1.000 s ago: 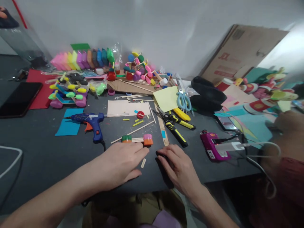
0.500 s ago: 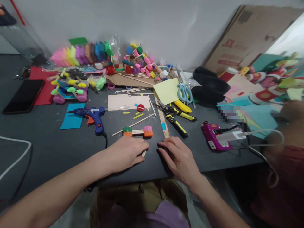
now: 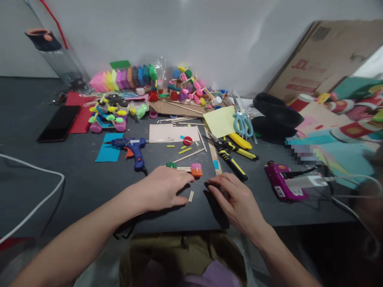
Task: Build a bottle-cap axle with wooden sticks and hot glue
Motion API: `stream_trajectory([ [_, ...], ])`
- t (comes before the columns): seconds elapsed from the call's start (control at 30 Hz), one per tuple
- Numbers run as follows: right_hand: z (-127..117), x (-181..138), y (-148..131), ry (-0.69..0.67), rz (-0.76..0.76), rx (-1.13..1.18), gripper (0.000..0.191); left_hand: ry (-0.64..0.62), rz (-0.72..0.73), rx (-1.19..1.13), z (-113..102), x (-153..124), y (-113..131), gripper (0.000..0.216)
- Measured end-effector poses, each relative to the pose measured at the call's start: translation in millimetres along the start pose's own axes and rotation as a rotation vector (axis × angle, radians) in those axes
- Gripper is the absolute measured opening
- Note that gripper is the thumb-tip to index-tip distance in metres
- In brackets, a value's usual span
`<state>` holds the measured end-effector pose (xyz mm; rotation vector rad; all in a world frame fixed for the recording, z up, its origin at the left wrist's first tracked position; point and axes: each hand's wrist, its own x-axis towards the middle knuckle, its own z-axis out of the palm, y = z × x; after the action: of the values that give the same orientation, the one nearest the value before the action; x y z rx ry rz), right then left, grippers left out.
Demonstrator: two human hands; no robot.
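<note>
Palm down on the dark grey table, my left hand (image 3: 164,187) has its thumb and fingers apart, with nothing gripped. Just beyond its thumb tip lie short pieces of wooden stick (image 3: 191,196), side by side. Past its knuckles is a small stick piece with clay ends, one end pink and orange (image 3: 196,170), the other green (image 3: 171,165) and partly hidden by the hand. My right hand (image 3: 236,195) rests to the right, fingers loosely curved and thumb apart from them; I see nothing held, though its palm side is in shadow.
A blue glue gun (image 3: 134,149) lies on the left, near a phone (image 3: 60,123). Yellow-black pliers (image 3: 230,159), scissors (image 3: 243,123) and a purple power strip (image 3: 281,181) are to the right. Clay models (image 3: 109,115) and clay packs (image 3: 125,77) stand behind.
My left thumb and fingers have spread apart, leaving the short stick pieces lying on the table. The whole view has shifted, so things appear further right.
</note>
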<state>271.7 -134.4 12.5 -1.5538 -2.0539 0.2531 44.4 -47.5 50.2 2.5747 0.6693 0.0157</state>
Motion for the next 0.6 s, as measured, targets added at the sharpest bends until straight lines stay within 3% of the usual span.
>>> stream_trajectory([
  [0.17,-2,-1,-1,-0.022,0.025,-0.019,0.011,-0.081,-0.017,0.048,5,0,5,0.024],
  [0.43,1,-4,-6,-0.072,0.031,-0.016,0.013,-0.055,0.008,0.048,29,8,9,0.01],
  [0.6,-2,-6,-6,-0.092,0.048,-0.015,0.014,0.012,0.014,0.049,21,3,5,0.007],
])
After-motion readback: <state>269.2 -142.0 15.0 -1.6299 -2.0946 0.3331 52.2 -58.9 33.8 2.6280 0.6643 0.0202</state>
